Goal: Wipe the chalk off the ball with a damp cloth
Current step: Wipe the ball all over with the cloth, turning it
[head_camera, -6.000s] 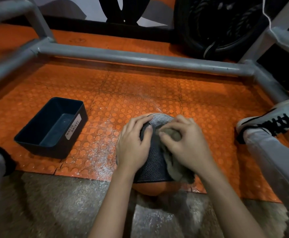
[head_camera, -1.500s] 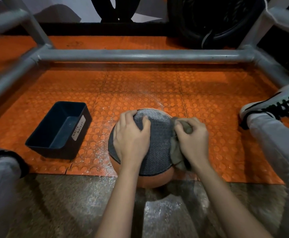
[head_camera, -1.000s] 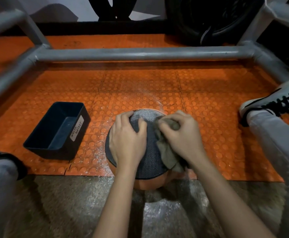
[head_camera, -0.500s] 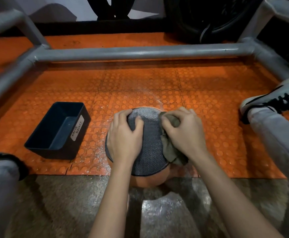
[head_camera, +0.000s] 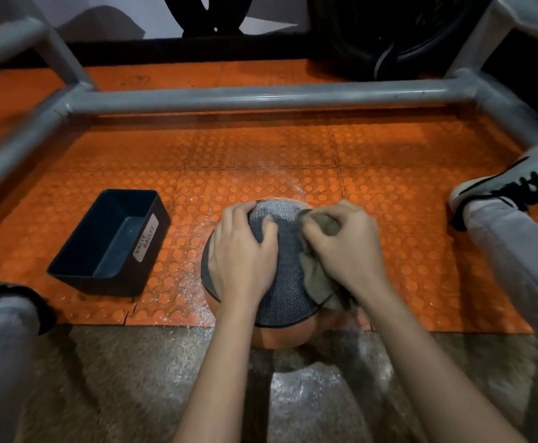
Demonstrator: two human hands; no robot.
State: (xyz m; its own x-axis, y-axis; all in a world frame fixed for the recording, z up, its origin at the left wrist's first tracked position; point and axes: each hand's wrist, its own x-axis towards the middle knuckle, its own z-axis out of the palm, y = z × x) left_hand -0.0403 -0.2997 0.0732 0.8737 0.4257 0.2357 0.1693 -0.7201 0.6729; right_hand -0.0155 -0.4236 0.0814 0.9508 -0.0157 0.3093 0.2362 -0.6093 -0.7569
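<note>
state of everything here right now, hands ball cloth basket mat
ball, on the floor, held steady
cloth, bunched, pressed on the ball's right side
left hand, grips the ball's top
right hand, pinches the cloth against the ball
waste basket, upright, open top
mat, dusted white beside the ball

The only writing I can read is on a small pale rectangular label (head_camera: 146, 238), hand-lettered in dark capitals on two lines: "WASTE BASKET". It is stuck to the outer long wall of the dark rectangular plastic bin (head_camera: 101, 284), which stands on the orange studded floor mat (head_camera: 261, 148) to the left of my left hand (head_camera: 242, 254). From where I look, the letters run slantwise.
</note>
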